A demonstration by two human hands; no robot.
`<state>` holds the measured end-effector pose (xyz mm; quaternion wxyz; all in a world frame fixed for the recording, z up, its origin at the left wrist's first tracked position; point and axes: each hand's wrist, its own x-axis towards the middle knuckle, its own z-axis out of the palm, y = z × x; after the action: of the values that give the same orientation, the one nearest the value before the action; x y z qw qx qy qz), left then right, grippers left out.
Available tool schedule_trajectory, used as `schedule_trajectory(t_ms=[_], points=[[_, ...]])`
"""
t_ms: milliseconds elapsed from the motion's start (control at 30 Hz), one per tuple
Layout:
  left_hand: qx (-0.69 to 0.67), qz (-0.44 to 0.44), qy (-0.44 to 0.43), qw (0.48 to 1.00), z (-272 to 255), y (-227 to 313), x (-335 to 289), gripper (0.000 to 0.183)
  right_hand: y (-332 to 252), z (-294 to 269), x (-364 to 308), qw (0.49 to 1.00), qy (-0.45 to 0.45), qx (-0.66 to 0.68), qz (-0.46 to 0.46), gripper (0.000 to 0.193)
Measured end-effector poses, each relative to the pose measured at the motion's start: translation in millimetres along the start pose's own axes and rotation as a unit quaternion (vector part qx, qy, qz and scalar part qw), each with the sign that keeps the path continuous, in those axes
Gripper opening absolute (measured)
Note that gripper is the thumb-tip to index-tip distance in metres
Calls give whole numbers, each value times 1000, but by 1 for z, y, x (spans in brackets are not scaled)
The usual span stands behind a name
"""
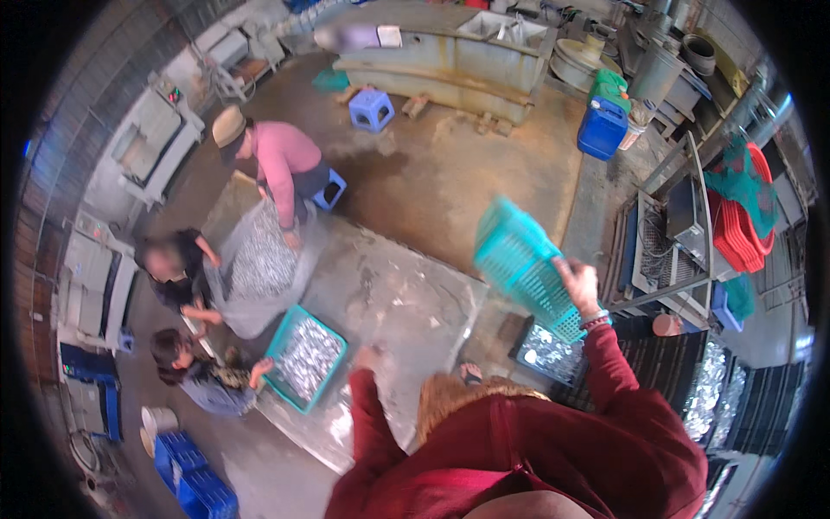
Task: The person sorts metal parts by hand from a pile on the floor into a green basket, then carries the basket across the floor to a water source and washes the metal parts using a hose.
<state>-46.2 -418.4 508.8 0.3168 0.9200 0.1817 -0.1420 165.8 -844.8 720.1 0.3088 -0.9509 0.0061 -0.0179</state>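
Observation:
My right hand grips the rim of a teal plastic basket with slotted sides. The basket is tilted in the air to the right of the low platform and looks slightly blurred. Over the platform is my left hand, smeared, so its fingers cannot be made out. Nearest to it stands a teal tray filled with small silvery pieces. Beneath my right arm, a black crate on the floor also holds shiny silvery pieces.
Three people sit around a plastic sheet heaped with silvery pieces. A blue stool and blue jerrycan stand farther off. Stacked black crates and a metal rack are at right, blue crates at lower left.

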Motion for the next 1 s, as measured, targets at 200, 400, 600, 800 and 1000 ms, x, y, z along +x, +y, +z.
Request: schedule_trajectory(t_ms=[200, 400, 600, 800, 1000], points=[[-67, -86, 132, 985, -75, -41, 46, 38, 91, -58, -36, 910, 290, 287, 77, 36], [36, -73, 41, 996, -7, -10, 112, 47, 146, -82, -98, 863, 336, 369, 80, 42], [-58, -80, -283, 954, -14, 108, 251, 44, 63, -87, -40, 898, 338, 259, 109, 37], [13, 93, 12, 996, -102, 204, 413, 33, 146, -40, 146, 957, 287, -41, 5, 44], [93, 52, -49, 993, -170, 199, 505, 35, -3, -11, 428, 727, 196, 654, 68, 38]])
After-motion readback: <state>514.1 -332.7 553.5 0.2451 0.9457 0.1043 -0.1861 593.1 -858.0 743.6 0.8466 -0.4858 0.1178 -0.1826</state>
